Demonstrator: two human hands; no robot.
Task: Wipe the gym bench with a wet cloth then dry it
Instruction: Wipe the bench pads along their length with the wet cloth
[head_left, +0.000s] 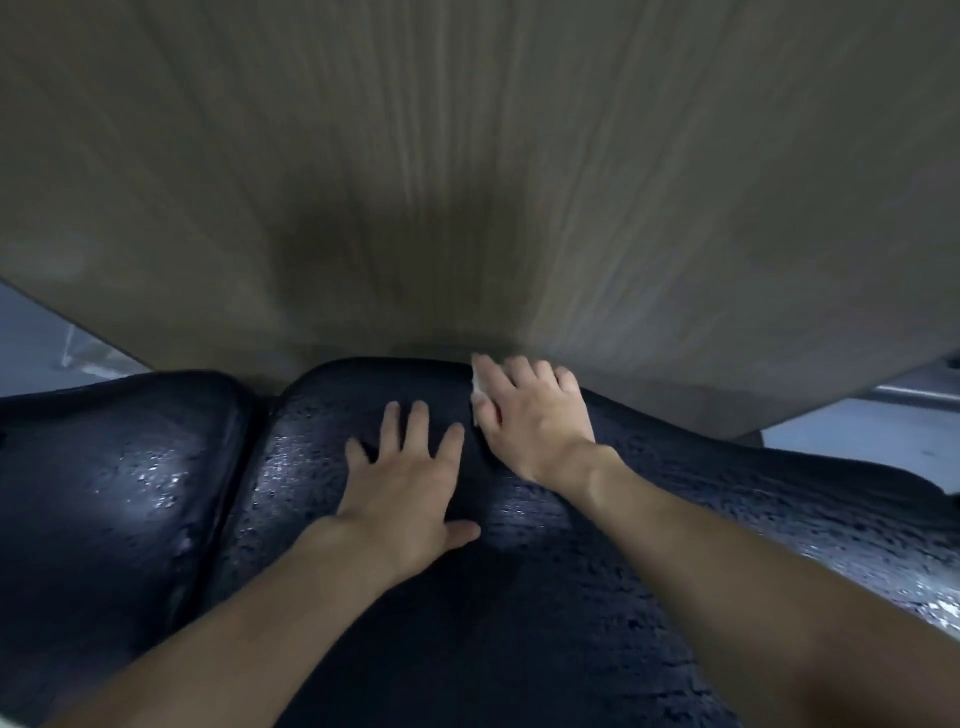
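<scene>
Probably mid-wipe: right hand (530, 415) flat on cloth (480, 385) at far edge of bench (519, 623), left hand (405, 480) splayed, empty, mid-bench; next, sweep nearward.

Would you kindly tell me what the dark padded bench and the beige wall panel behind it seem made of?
Dark padded bench: probably vinyl or faux leather over padding; glossy, pebbled, glinting wet. Beige wall panel: perhaps matte wood-look laminate, given streaky vertical grain, though blurred.
</scene>
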